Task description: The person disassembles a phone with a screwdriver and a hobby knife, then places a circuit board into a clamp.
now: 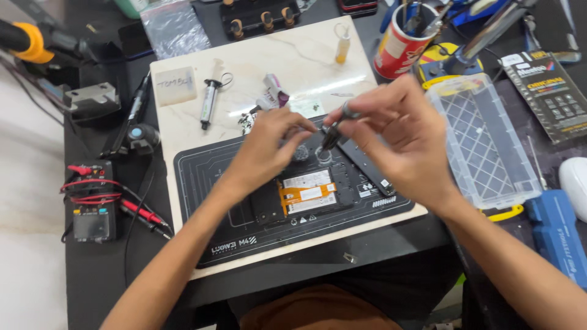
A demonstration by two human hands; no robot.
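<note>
My right hand (397, 137) holds a small dark screwdriver (333, 134) by its top, tip pointing down and left. My left hand (269, 150) is pinched close to the tool's tip; what its fingers hold is too small to tell. Both hands hover over an opened phone (306, 195) lying on a black work mat (208, 177), with an orange label on its battery. A dark strip-shaped part (364, 168) lies on the mat to the right of the phone.
A marble board (287, 61) carries the mat, a syringe (209, 101), a small yellow bottle (342, 44) and a note. A clear plastic parts box (483, 140) sits right, a red tool cup (400, 46) behind, a multimeter with red leads (92, 201) left.
</note>
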